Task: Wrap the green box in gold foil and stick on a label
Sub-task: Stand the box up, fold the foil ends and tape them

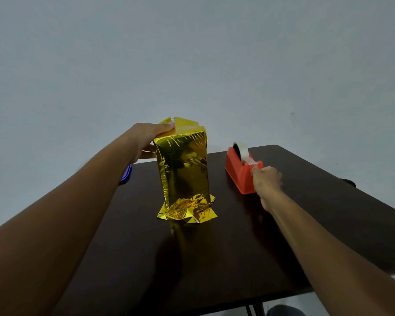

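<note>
- The dark, smooth bench (271,236) is seen carrying everything, its surface glossy enough that a gold glint is thrown back beneath the parcel.
- The green box is stood upright near the middle of the bench, fully hidden under gold foil (184,169); no green is left showing, and the foil is seen mirror-bright and creased, with the bottom end flared out in crumpled, unfolded flaps.
- The red tape dispenser (241,174), a blocky plastic wedge, is set just to the right of the parcel, apart from it.
- The top end is being held closed by the left hand (147,142), its grip clamped over the folded foil, thumb down the near side.
- The right hand (266,180) is placed at the dispenser's cutter, fingers curled; a pinch on the tape end is likely, but it cannot be told for certain.
- The taping step is judged in hand: a strip must be drawn, torn, and pressed over the top fold; no label is in view.
- The pale tape roll (243,149) is seated in the dispenser.
</note>
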